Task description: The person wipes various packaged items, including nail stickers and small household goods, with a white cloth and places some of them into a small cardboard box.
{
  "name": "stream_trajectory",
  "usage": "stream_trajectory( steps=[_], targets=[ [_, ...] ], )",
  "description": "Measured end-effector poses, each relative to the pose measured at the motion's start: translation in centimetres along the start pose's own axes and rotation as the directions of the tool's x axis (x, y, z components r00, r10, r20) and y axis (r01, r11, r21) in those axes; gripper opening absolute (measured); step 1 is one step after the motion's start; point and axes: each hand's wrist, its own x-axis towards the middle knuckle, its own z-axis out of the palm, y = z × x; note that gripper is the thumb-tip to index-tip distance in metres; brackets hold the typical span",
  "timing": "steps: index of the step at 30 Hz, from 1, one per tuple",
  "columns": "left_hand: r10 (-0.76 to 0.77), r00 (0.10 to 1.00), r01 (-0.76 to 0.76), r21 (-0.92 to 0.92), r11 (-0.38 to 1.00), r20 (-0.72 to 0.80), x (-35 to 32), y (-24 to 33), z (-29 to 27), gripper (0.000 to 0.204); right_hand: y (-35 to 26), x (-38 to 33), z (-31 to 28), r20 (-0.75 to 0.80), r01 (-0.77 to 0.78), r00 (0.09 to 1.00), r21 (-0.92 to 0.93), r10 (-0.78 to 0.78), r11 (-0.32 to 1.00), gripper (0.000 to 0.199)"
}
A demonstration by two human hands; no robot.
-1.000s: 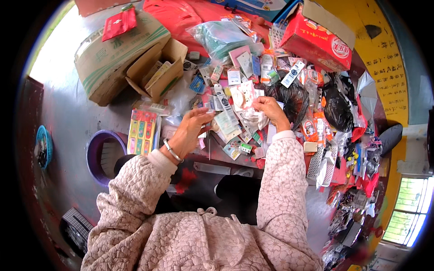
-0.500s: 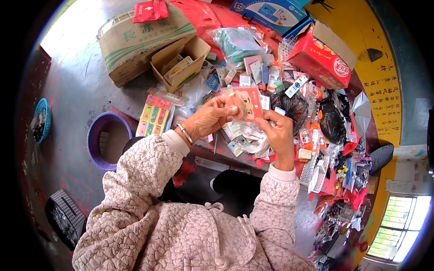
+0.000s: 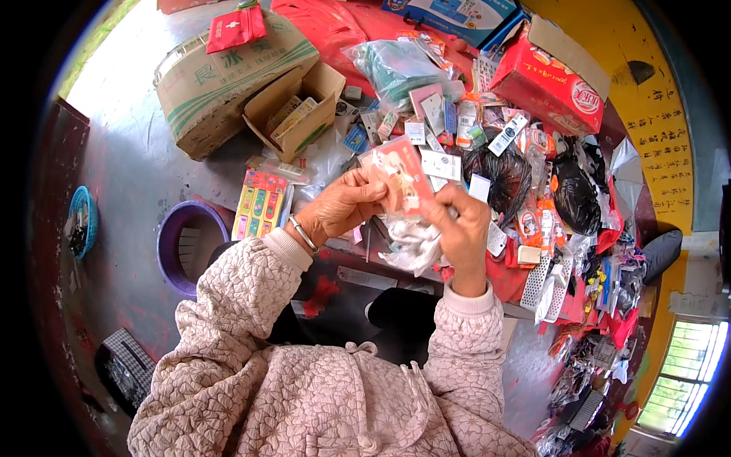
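Observation:
A pink-red printed card in clear packaging (image 3: pixel 401 169) is tilted between my hands above the cluttered table. My left hand (image 3: pixel 344 202), with a silver bangle at the wrist, is closed on its left side, thumb on top. On the lower right corner, the fingers of my right hand (image 3: pixel 460 228) are closed too. White crumpled plastic (image 3: pixel 415 242) lies just beneath the card, beside my right hand; whether that hand touches it I cannot tell. Left of my left hand is a sheet of colourful small items on a yellow and red backing (image 3: pixel 261 204).
A large cardboard box (image 3: pixel 236 80) with a red pouch (image 3: pixel 236 30) on top and a small open carton (image 3: pixel 295 110) stand at back left. A purple basin (image 3: pixel 173 255) is at left. Black plastic bags (image 3: pixel 576 194) and a red box (image 3: pixel 552 80) lie right among many small packages.
The card has tilted, its right side dropping, and glare now blurs its print. My right hand has turned slightly. The whole view has shifted a little.

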Motion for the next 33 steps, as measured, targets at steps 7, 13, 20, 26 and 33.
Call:
stream_trajectory(
  steps=[7,13,20,26,33],
  targets=[
    [-0.074,0.965,0.074,-0.01,0.997,-0.251,0.7,1.1,1.6,0.047,5.7,1.0,-0.5,0.402,-0.637,0.704,0.723,0.585,0.269,0.019],
    [0.016,0.977,-0.001,0.071,0.997,-0.212,0.1,1.5,2.2,0.042,6.9,0.8,-0.2,0.565,-0.677,0.681,0.728,0.466,0.107,0.032],
    [0.085,0.981,-0.028,0.309,0.951,-0.174,-0.8,2.1,2.6,0.044,6.0,0.7,0.3,0.512,-0.673,0.698,0.708,0.501,0.214,0.029],
    [0.114,0.954,0.004,0.392,0.92,-0.277,-1.3,2.5,3.1,0.044,5.5,1.2,0.5,0.415,-0.566,0.817,0.709,0.4,0.421,0.022],
    [0.089,0.963,-0.054,0.139,0.989,-0.254,-1.0,2.3,3.0,0.04,3.4,0.7,0.8,0.087,-0.255,0.967,0.35,0.239,0.901,0.021]
  ],
)
